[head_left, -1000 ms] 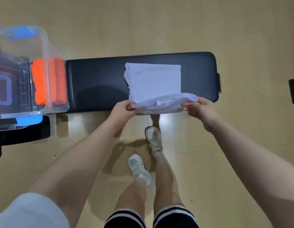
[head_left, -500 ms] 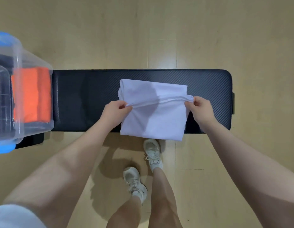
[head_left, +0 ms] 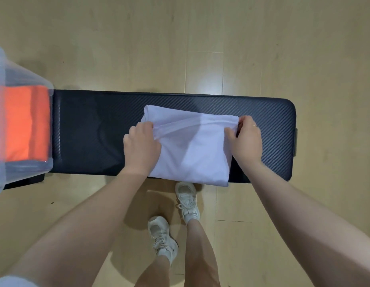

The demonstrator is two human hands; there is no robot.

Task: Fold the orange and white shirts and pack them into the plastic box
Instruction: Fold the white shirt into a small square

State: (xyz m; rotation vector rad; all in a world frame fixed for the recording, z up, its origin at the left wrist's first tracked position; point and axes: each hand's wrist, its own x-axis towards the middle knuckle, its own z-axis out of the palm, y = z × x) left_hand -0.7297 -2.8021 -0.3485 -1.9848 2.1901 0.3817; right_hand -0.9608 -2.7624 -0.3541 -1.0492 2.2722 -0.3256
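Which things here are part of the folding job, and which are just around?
Job: white shirt, gripped by left hand and right hand; orange shirt, already in the box.
Around: bench, floor, sneakers.

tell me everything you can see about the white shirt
The white shirt is plain, thin, soft-looking fabric, already folded into a rough rectangle. It lies on the black padded bench, its near edge hanging slightly over the bench's front. A loose upper layer is stretched between both hands: the left hand grips its left side, the right hand pinches its right corner. Creases run across the top. No print shows.
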